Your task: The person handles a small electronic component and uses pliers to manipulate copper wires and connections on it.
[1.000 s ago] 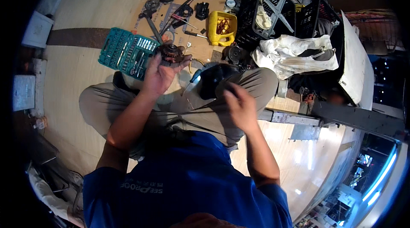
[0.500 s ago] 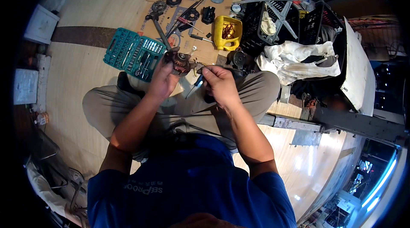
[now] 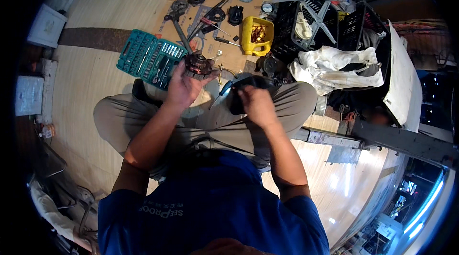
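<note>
Our left hand (image 3: pixel 184 86) grips the rotor (image 3: pixel 198 65) above the knees; our right hand (image 3: pixel 253 104) closes on the black housing (image 3: pixel 248 85) beside it. They remain apart, so we judge disassembly done and refitting pending; socket set (image 3: pixel 150 56) lies open nearby.

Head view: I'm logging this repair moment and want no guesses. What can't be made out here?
- Dark tool body, head view: the right hand covers its lower part; its kind is unclear.
- Coppery round part: the left hand hides its underside.
- Sockets in the teal case: too small to tell apart.
- Contents of the yellow tub: small and blurred.
- Black crates: a white cloth hides their lower front.
</note>
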The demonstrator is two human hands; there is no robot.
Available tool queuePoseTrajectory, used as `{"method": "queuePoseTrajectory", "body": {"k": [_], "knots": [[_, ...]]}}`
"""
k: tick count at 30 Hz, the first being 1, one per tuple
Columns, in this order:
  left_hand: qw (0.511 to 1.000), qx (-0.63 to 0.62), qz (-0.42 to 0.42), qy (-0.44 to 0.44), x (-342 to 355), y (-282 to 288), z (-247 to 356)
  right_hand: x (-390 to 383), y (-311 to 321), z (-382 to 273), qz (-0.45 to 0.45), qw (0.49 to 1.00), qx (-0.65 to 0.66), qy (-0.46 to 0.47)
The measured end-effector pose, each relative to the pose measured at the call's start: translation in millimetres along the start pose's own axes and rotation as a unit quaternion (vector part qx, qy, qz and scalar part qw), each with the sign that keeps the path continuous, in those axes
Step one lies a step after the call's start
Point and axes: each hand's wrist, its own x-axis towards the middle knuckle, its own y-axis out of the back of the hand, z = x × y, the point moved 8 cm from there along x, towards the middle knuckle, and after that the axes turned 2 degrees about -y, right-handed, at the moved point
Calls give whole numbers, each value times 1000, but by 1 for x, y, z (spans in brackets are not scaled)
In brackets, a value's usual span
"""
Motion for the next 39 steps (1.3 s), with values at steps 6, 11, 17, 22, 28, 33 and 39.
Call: {"method": "queuePoseTrajectory", "body": {"k": [6,11,17,22,28,33,39], "knots": [[989,143,11,-46,-1,3,6,-16,85,-17,102,994,-22,-40],[953,278,95,-80,-6,2,16,-51,94,-51,39,996,58,-62],[966,178,149,-115,3,23,19,-100,35,-81,-140,980,125,64],[991,32,119,-45,4,20,7,-136,34,-6,-132,988,23,-82],[990,22,130,-45,4,35,10,-246,57,120,-7,977,-93,-192],[991,76,99,-47,2,19,10,-401,38,208,4,925,-190,-330],[998,51,39,-18,-4,1,-3,-554,-35,239,-57,875,-61,-477]]}}
